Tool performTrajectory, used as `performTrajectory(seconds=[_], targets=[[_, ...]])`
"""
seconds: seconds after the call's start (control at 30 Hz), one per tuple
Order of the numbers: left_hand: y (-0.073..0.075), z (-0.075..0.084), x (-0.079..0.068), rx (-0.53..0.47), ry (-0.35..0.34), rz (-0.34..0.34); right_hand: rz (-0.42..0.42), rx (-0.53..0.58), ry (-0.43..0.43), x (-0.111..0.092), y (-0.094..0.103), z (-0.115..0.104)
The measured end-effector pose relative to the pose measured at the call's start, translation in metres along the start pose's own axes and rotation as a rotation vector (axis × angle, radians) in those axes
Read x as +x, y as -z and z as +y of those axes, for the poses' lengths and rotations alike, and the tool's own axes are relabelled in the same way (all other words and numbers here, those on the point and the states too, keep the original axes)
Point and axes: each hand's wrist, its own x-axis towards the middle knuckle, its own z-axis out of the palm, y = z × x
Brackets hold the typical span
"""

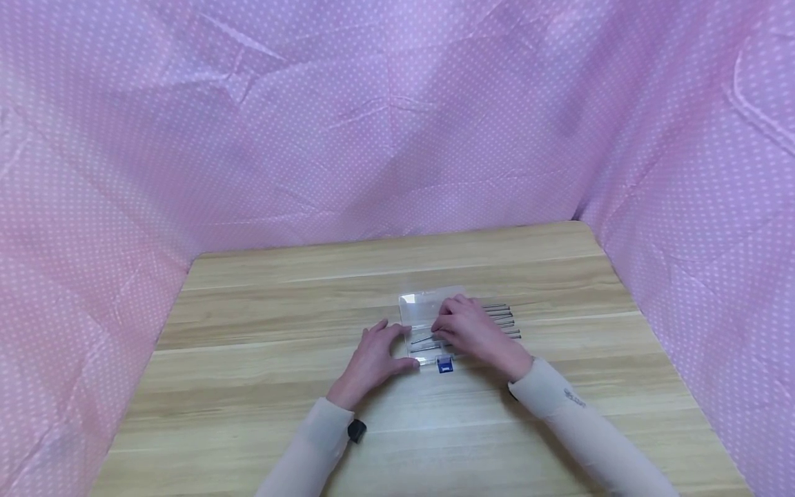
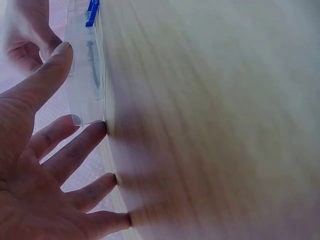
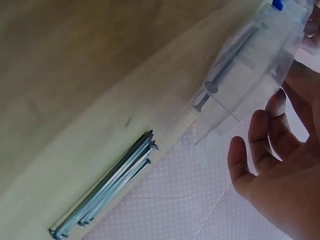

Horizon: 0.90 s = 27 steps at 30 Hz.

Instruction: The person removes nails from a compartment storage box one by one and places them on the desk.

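A clear plastic box (image 1: 428,360) with a blue latch (image 1: 445,364) lies on the table with its transparent lid (image 1: 428,301) swung back. My left hand (image 1: 375,355) holds the box's left end between thumb and fingers. Over the box, my right hand (image 1: 473,331) is bent at the fingers, and a thin metal nail (image 1: 422,339) sticks out leftward from its fingertips. Another nail (image 1: 424,349) lies in the front of the box; two nail heads show through the plastic in the right wrist view. The right thumb and index tips are partly hidden there behind the box.
Several loose nails (image 3: 107,187) lie side by side on the wooden table (image 1: 261,386), right of the box. Pink dotted cloth (image 1: 298,138) hangs behind the table and along both sides. A black band piece (image 1: 357,431) shows at the left sleeve.
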Motion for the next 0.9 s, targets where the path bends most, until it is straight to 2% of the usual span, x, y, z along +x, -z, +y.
performTrajectory(seconds=[0.23, 0.53, 0.9], targets=[[0.002, 0.001, 0.000, -0.002, 0.007, -0.006, -0.033, -0.046, 0.028, 0.006, -0.001, 0.001], [0.002, 0.000, 0.001, 0.005, -0.001, -0.012, -0.095, -0.053, 0.056, 0.014, -0.003, 0.006], [0.003, 0.000, 0.001, 0.008, -0.001, -0.015, -0.109, -0.071, 0.087, 0.018, -0.005, 0.008]])
